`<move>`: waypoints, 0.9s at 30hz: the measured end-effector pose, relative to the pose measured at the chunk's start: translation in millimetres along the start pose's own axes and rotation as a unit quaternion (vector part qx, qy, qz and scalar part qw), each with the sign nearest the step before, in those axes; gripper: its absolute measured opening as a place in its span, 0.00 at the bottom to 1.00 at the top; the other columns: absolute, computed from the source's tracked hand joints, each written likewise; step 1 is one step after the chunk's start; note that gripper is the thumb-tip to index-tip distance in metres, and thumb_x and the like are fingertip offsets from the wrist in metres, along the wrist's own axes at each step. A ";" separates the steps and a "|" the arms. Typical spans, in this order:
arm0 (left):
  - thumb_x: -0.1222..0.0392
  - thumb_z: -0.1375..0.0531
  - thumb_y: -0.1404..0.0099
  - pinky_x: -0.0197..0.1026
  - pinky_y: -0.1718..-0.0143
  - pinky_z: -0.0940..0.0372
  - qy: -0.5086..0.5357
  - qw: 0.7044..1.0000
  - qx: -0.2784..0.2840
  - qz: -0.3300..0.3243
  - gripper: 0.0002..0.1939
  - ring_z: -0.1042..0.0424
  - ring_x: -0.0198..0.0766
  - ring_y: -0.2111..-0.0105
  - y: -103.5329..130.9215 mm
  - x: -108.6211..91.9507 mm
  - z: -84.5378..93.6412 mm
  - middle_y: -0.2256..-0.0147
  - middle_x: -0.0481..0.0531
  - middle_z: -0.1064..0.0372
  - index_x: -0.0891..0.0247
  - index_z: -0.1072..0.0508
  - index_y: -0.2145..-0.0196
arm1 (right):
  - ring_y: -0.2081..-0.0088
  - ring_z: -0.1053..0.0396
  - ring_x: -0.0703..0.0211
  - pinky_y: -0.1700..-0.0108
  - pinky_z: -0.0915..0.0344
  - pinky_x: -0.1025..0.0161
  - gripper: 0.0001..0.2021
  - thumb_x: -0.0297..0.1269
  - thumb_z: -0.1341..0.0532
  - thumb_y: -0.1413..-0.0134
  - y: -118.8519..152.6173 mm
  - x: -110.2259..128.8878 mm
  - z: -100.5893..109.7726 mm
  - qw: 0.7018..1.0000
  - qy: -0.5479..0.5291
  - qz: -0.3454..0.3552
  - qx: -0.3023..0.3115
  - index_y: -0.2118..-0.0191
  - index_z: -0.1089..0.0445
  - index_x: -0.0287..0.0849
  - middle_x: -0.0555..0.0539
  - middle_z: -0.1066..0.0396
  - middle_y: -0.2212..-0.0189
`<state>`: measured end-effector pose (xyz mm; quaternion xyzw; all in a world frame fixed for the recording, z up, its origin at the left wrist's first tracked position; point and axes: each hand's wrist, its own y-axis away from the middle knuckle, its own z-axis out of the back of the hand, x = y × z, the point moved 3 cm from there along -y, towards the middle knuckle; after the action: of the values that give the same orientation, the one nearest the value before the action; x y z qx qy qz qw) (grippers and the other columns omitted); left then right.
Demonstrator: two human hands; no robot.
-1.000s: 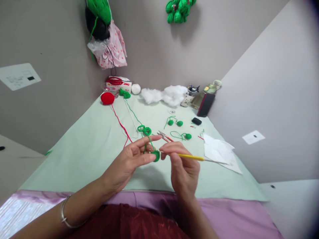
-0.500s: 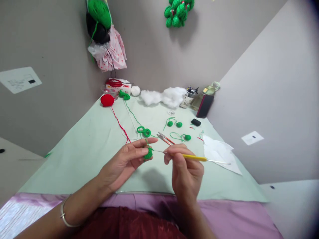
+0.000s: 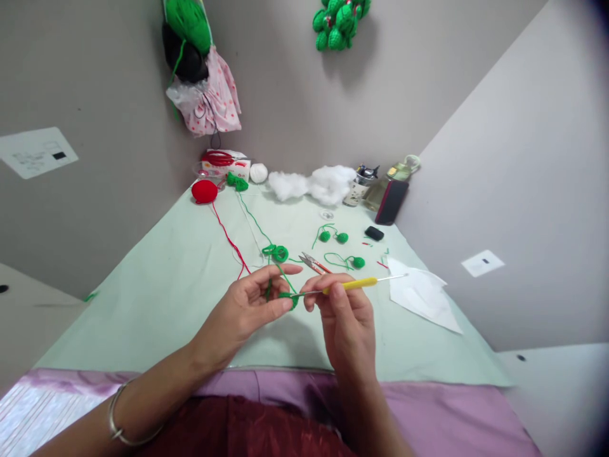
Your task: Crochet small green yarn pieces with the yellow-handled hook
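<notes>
My left hand (image 3: 247, 301) pinches a small green crochet piece (image 3: 294, 301) between thumb and fingers, its index finger stretched out with green yarn (image 3: 285, 278) running by it. My right hand (image 3: 345, 311) grips a crochet hook with a yellow handle (image 3: 359, 284). The hook's thin metal tip meets the green piece; whether it passes through a stitch is too small to tell. Just beyond the hands lie small scissors (image 3: 314, 263) and green yarn loops (image 3: 276, 252). Two small green balls (image 3: 341, 238) and a third one (image 3: 358, 262) rest farther right with yarn tails.
At the back of the table (image 3: 157, 292) are a red yarn ball (image 3: 204, 191), a white ball (image 3: 258, 173), white stuffing (image 3: 330, 185), a pen cup (image 3: 354, 190) and a leaning phone (image 3: 392, 202). White paper (image 3: 421, 295) lies right, near a black case (image 3: 374, 233).
My right hand has shifted slightly left, bringing the hook to the green piece and its handle to a different tilt. The piece has turned and moved a little right in my left hand.
</notes>
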<state>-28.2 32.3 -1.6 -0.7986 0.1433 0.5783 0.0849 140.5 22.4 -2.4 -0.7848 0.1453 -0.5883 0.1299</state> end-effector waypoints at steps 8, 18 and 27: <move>0.61 0.30 0.35 0.43 0.46 0.39 -0.077 0.995 -0.041 -0.051 0.19 0.33 0.39 0.58 5.1 -2.8 0.2 0.65 0.47 0.33 0.54 0.19 0.46 | 0.60 0.23 0.57 0.57 0.24 0.58 0.13 0.27 0.44 0.30 19.3 19.4 -7.6 0.938 0.277 0.205 0.048 0.52 0.24 0.48 0.46 0.20 0.61; 0.54 0.25 0.40 0.37 0.54 0.38 0.168 0.978 0.037 0.114 0.28 0.32 0.35 0.62 0.5 7.6 -4.6 0.64 0.48 0.28 0.58 0.20 0.43 | 0.64 0.23 0.54 0.61 0.23 0.53 0.13 0.30 0.41 0.31 18.2 8.5 -0.6 0.937 0.267 0.226 -0.007 0.52 0.21 0.51 0.45 0.20 0.63; 0.57 0.25 0.39 0.40 0.51 0.37 0.071 0.997 -0.005 0.019 0.23 0.31 0.37 0.61 1.9 6.7 -10.4 0.64 0.47 0.25 0.51 0.17 0.46 | 0.60 0.22 0.55 0.59 0.24 0.56 0.12 0.29 0.39 0.32 9.7 7.5 -8.2 0.964 0.210 0.164 0.015 0.54 0.20 0.52 0.47 0.18 0.62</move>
<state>-17.5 26.5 -4.6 -0.8355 0.1610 0.5220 0.0599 133.9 10.3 2.8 -0.6069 0.2876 -0.7126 0.2030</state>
